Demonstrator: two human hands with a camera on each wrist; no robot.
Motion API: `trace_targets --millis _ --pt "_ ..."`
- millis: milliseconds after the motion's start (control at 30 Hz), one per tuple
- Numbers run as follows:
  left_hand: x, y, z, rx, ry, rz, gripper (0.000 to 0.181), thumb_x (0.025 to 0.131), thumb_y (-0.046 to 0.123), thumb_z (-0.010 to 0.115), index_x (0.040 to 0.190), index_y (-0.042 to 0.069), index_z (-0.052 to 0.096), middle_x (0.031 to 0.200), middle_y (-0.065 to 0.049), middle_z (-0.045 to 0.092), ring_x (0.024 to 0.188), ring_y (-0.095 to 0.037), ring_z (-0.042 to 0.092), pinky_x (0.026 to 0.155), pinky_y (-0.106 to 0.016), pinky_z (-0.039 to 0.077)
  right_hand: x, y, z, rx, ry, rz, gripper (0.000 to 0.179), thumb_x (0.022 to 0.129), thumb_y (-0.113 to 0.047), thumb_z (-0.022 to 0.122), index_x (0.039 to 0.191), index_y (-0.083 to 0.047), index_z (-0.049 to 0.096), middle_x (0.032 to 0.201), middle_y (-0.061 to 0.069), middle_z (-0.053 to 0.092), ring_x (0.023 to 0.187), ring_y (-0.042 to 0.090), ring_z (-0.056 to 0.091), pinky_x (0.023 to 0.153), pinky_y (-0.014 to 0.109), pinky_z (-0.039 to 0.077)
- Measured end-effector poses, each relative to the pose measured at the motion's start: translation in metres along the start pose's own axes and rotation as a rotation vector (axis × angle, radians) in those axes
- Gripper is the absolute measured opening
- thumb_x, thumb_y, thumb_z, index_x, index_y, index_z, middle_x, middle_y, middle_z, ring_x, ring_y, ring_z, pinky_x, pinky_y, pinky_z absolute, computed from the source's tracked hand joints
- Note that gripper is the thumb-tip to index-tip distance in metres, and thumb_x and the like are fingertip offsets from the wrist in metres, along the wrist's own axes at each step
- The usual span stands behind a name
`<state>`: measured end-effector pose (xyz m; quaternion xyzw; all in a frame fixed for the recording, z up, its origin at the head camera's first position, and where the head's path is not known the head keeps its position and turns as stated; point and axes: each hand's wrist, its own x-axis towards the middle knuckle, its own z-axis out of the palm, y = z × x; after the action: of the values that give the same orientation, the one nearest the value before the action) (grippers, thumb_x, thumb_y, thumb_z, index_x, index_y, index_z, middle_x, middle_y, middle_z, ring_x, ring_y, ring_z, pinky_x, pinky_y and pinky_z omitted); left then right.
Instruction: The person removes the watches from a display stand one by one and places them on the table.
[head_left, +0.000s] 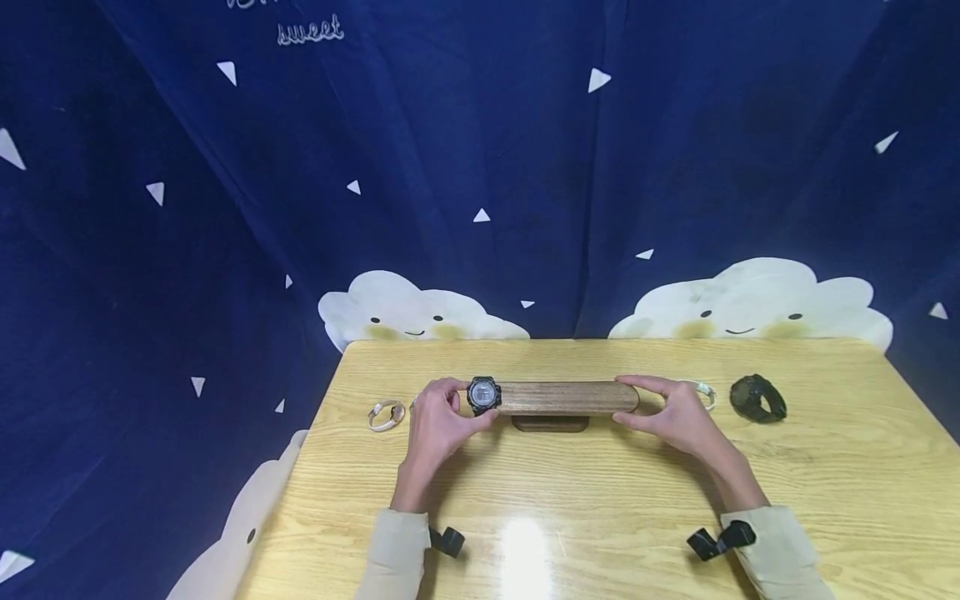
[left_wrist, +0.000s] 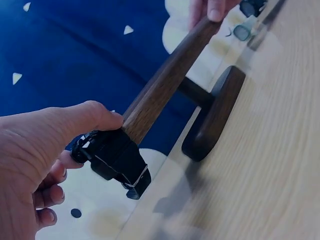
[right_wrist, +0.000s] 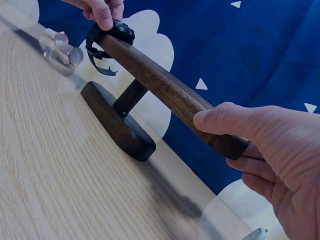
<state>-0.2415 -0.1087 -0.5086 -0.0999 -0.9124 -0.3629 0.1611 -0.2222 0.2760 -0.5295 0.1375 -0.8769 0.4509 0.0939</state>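
A dark wooden T-shaped watch stand (head_left: 562,398) stands on the table, its horizontal bar raised on a short post above an oval base (right_wrist: 117,122). At the bar's left end sits a black digital watch (head_left: 483,395), its strap hanging loosely around the wood in the right wrist view. My left hand (head_left: 438,423) pinches this watch between thumb and fingers, the thumb also close against the bar in the left wrist view. My right hand (head_left: 678,417) grips the bar's right end, thumb on the near side, fingers behind and below.
To the left on the table lies a light-strapped watch (head_left: 386,415). Another light watch (head_left: 707,393) is partly hidden behind my right hand. Farther right rests a black watch (head_left: 757,398). A blue curtain (head_left: 480,150) with white clouds hangs along the table's back edge.
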Motion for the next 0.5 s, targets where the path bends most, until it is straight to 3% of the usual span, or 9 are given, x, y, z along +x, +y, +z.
trace_targets --millis 133,367,500 --pt "0.002 -0.005 -0.006 -0.017 -0.014 -0.023 0.058 0.065 0.045 0.098 0.105 0.009 0.077 0.070 -0.006 0.061 0.064 -0.013 0.050 0.054 -0.027 0.043 0.000 -0.001 0.000 -0.010 -0.001 0.002 0.057 0.077 -0.026 0.095 0.128 -0.013 0.075 0.126 0.020 0.073 0.038 -0.005 0.023 0.044 0.026 0.042" --pt "0.004 -0.012 -0.015 0.028 -0.012 -0.083 0.059 0.065 0.048 0.097 0.107 0.012 0.077 0.071 -0.002 0.061 0.065 -0.013 0.050 0.058 -0.031 0.041 0.000 -0.003 0.000 -0.020 0.005 0.007 0.056 0.075 -0.025 0.096 0.126 -0.014 0.076 0.124 0.018 0.074 0.039 -0.004 0.023 0.044 0.025 0.042" --pt "0.004 -0.014 -0.018 0.014 -0.002 -0.106 0.060 0.065 0.046 0.097 0.110 0.011 0.077 0.074 -0.008 0.064 0.067 -0.015 0.050 0.058 -0.031 0.042 0.000 -0.003 0.001 -0.014 0.005 0.006 0.055 0.075 -0.024 0.096 0.126 -0.013 0.076 0.123 0.020 0.074 0.039 -0.005 0.023 0.041 0.024 0.040"
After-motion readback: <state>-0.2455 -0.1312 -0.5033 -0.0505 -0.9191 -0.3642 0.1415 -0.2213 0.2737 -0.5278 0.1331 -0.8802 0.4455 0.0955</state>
